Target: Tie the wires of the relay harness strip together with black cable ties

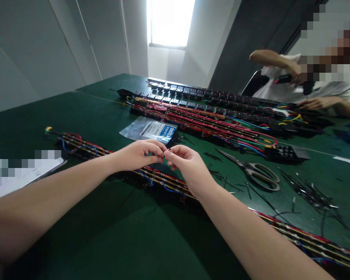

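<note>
Left hand (pixel 138 154) | fingers curled, pinching thin black cable tie (pixel 167 150) | right hand (pixel 186 163) | fingertips pinching same tie, above long wired relay strip (pixel 151 177) | steel scissors (pixel 251 169) right | clear plastic bag (pixel 148 129) beyond.

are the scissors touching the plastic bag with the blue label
Apart. The head view shows the scissors lying right of the hands, with bare green table between them and the plastic bag.
</note>
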Tool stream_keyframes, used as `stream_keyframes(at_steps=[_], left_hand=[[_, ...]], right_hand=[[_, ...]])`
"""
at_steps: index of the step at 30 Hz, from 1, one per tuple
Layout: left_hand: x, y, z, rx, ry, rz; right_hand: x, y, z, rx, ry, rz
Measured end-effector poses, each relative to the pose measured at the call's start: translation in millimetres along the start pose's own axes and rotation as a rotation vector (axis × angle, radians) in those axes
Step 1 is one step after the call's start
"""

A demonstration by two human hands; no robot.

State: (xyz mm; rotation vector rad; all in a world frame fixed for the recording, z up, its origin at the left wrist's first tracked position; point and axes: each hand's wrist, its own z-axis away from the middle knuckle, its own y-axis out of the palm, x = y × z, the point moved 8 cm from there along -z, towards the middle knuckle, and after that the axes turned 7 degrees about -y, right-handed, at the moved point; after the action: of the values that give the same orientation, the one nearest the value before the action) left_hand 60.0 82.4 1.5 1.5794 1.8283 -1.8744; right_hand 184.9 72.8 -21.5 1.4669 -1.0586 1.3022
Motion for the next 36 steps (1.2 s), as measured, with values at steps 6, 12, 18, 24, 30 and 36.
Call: stream_keyframes(at_steps=[6,12,18,24,30,36], left_hand=[[0,0.5,0,0.017,0.003,0.008],[-2,2.4,1,0.022,0.006,0.020],[3,-15.6,1,0.079,-0.110,-0.043],[26,-56.1,17,0.353,-0.315,-0.399],[51,-59.6,35,0.619,-0.575,-0.539],[53,-55.5,32,0.686,-0.546,-0.562]], right_hand=[[1,0,1,0.002,-0.005,0.002],[0,1,-1,0.003,-0.013,-0.049],[3,0,2,-0.011,-0.016,-0.027],[3,0,2,-0.015,-0.021,0.018],[41,-8,9,-0.101,-0.291,0.388],[91,21,36,-0.098,-0.600,0.651]])
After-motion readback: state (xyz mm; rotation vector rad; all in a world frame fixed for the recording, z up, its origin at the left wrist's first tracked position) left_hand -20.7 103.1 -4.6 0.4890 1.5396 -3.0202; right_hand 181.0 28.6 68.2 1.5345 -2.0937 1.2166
